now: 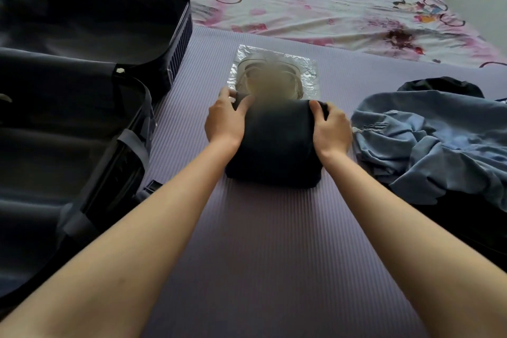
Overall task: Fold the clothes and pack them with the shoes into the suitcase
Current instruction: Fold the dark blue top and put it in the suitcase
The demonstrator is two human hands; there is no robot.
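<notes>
A folded dark navy garment [277, 145] lies in the middle of the purple mat [263, 241]. My left hand [225, 118] grips its far left edge, fingers curled over the top fold. My right hand [330, 126] grips the far right edge the same way. Just beyond the garment sits a pair of light shoes in a clear plastic bag [274, 74], partly blurred. An open dark suitcase [82, 96] lies at the left, its near half holding straps and its lid flat behind.
A crumpled light blue garment [428, 143] lies at the right on top of another dark piece of clothing [441, 85]. A flowered bedsheet [315, 3] covers the bed beyond the mat.
</notes>
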